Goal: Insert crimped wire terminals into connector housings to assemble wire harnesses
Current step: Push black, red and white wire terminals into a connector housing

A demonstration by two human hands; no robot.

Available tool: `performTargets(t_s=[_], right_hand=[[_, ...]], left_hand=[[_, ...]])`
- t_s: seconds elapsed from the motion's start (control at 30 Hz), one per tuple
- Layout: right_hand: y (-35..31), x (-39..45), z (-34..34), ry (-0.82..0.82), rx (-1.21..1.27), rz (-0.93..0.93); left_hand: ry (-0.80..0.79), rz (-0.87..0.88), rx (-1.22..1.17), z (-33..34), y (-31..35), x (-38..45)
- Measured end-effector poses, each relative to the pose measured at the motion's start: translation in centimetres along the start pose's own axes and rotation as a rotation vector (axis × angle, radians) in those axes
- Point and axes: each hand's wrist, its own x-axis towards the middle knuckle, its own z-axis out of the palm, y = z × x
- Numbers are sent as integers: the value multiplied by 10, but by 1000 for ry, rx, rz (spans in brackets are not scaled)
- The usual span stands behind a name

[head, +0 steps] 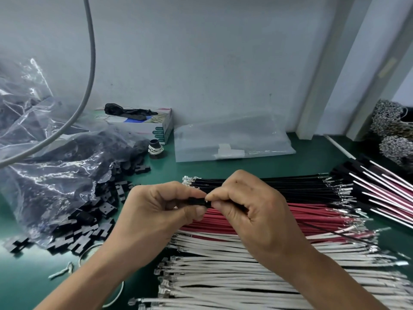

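Two hands met mid-frame: left hand (165,205) pinched small black plastic connector housing (197,202); right hand (252,209) pinched thin black wire (335,233), terminal at 3 o'clock, axis horizontal.

1. Bare green mat (169,168) lies open ahead of my hands, between the housing pile and the plastic sleeve.
2. On my left, loose black housings (89,222) and their clear bag (55,157) block the way.
3. To my right and below, black wires (279,186), red wires (312,218) and white wires (223,276) cover the surface.
4. A grey cable (89,70) hangs across the upper left.
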Motion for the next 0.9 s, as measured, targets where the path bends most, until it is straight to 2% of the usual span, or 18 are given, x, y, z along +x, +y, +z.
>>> performTargets(t_s=[0.17, 0.47, 0.57, 0.7, 0.77, 0.9], right_hand=[[7, 0, -8, 27, -128, 23], [0, 1, 7, 71, -303, -158], [4, 5, 4, 95, -445, -184], [4, 10, -1, 197, -542, -211], [2, 6, 3, 120, -491, -215], [-3, -2, 18, -158, -474, -121]], left_hand=[[36, 2, 6, -3, -1, 2], [36, 54, 43, -5, -3, 1], [32, 46, 106, -5, -3, 2], [144, 70, 89, -10, -1, 7], [214, 40, 23, -15, -1, 8], [252, -41, -74, -13, -5, 11]])
